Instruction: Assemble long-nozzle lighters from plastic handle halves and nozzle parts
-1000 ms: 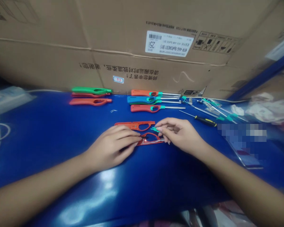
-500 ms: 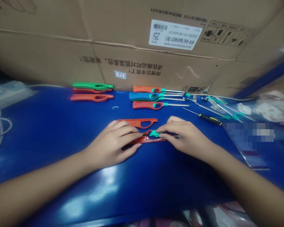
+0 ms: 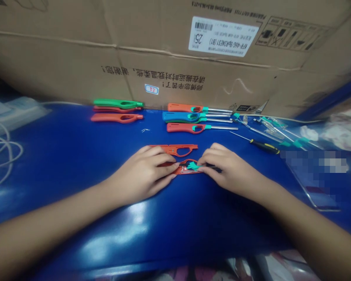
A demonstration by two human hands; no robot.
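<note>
My left hand (image 3: 149,171) is closed around the rear of an orange-red lighter shell half (image 3: 179,171), holding it against the blue table. My right hand (image 3: 225,164) pinches a teal trigger piece (image 3: 192,166) at the shell's front end. The trigger piece lies over the shell's finger opening; its exact seating cannot be made out. A thin white wire shows inside the shell, and part of a thin rod is visible by my right fingers. Just behind, the matching orange shell half (image 3: 172,150) lies flat, its left end covered by my left fingers.
Assembled lighters (image 3: 183,127) lie in a row against the cardboard box (image 3: 76,58). Closed shells (image 3: 117,118) are stacked to their left, with small metal bits (image 3: 145,130) nearby. At right are a screwdriver (image 3: 265,146), several metal tubes (image 3: 263,133) with teal parts, and a phone (image 3: 312,187).
The teal trigger piece has shifted slightly down toward the shell in my right fingers. My left hand keeps its hold. The whole view has moved a little.
</note>
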